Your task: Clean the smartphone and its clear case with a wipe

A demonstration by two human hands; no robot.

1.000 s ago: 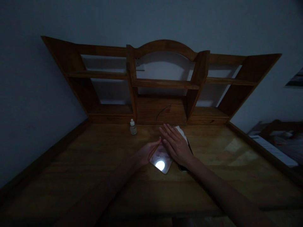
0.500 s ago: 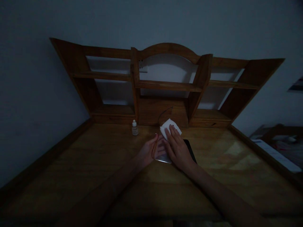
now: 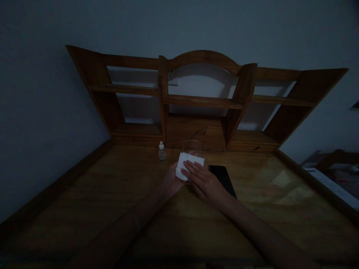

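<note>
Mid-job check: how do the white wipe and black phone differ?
The white wipe is bright; the black phone is dark. The wipe sits under the right hand's fingers; the phone lies on the table. Both are partly covered by the right hand or arm.

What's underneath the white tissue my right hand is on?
Beyond the far edge of the white tissue, a clear, round-cornered sheet shows; the left hand is partly beneath. The sheet's middle and much of that hand are hidden by the tissue and right hand.
</note>
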